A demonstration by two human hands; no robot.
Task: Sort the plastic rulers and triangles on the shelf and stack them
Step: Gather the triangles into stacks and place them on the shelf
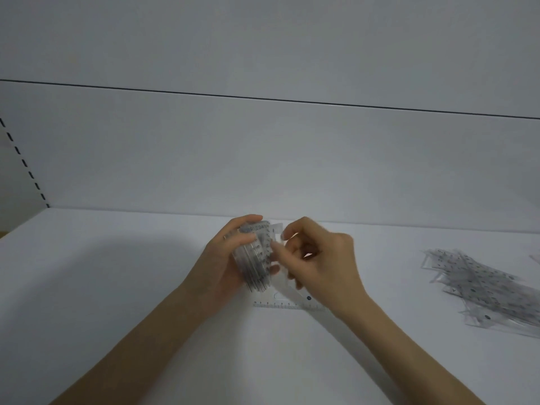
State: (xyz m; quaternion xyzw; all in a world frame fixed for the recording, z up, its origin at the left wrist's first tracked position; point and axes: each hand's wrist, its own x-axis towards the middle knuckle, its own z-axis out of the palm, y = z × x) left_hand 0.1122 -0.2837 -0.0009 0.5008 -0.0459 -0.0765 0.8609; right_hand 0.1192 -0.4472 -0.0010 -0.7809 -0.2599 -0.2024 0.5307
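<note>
Currently | left hand (223,260) grips upright bundle of rulers (257,258) above shelf (131,287) | right hand (320,258) pinches a clear piece (277,229) at bundle's edge | unsorted pile (482,285) lies well right, long axis slanting, nearer right hand

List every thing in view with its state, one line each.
Left hand: grips the bundle of clear plastic rulers.
Bundle of clear plastic rulers: stacked together, held off the white shelf.
Right hand: pinches a single clear plastic piece beside the bundle.
Clear plastic triangle: flat on the shelf, below the hands.
Loose pile of clear plastic rulers: jumbled on the shelf, untouched, at right.
</note>
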